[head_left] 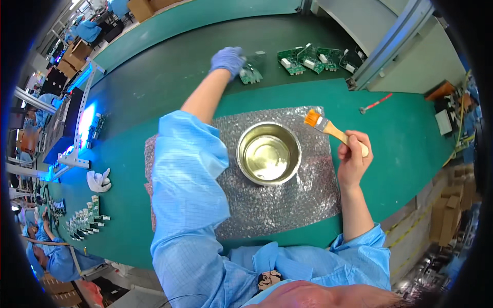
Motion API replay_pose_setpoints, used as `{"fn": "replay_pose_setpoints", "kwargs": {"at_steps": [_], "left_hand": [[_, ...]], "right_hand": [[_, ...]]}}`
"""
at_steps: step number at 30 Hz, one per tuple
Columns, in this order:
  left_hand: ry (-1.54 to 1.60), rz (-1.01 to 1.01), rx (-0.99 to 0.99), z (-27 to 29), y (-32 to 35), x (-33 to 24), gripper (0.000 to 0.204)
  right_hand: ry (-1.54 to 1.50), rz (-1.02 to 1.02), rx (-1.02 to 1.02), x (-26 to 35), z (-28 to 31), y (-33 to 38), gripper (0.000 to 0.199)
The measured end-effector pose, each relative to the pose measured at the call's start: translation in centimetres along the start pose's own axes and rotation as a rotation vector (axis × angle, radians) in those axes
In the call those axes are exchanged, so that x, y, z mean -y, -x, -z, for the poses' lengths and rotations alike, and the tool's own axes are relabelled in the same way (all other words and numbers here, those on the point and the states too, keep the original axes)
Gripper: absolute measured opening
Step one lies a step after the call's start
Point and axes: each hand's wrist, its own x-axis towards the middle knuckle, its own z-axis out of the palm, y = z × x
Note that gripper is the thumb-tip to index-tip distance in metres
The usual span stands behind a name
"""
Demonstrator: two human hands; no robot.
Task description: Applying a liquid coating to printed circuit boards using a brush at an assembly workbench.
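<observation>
My left hand point(227, 60), in a blue glove, reaches far out over the dark conveyor belt and grips a green circuit board point(251, 74). My right hand point(353, 154) is bare and holds a wooden-handled brush point(328, 128) with orange bristles, raised to the right of a steel bowl point(268, 153). The bowl holds clear liquid and stands on a sheet of silver bubble wrap point(287, 200).
Several more green circuit boards point(316, 58) lie on the belt at the back right. A red-handled tool point(376, 103) lies on the green table. At the left are a white glove point(98, 180), a stack of boards point(84, 218) and a lit fixture point(77, 138). Another person in blue sits at the lower left.
</observation>
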Motion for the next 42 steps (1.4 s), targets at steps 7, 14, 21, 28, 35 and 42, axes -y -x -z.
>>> {"fn": "replay_pose_setpoints", "kwargs": {"at_steps": [7, 14, 21, 28, 35, 42], "left_hand": [[1.400, 0.453, -0.082, 5.0, 11.8, 7.5, 0.020], [1.560, 0.400, 0.014, 9.6, 28.4, 6.2, 0.022], [1.801, 0.290, -0.171, 8.8, 35.0, 2.9, 0.030], [1.909, 0.337, -0.153, 6.9, 35.7, 3.0, 0.028], [2.034, 0.263, -0.064, 7.0, 35.4, 2.9, 0.029], [1.956, 0.270, -0.093, 6.8, 36.0, 1.8, 0.027]], "right_hand": [[-0.039, -0.092, 0.279, 1.4, -0.6, 1.4, 0.014], [0.165, -0.135, 0.558, 1.5, -2.6, 2.0, 0.014], [0.376, -0.042, 0.595, 1.3, -4.0, 2.0, 0.014], [0.310, -0.006, 0.557, 4.0, -2.8, 1.1, 0.015], [0.402, -0.070, 0.553, 8.2, -0.1, -0.8, 0.017], [0.227, 0.010, 0.722, 9.0, -2.9, 1.5, 0.018]]}}
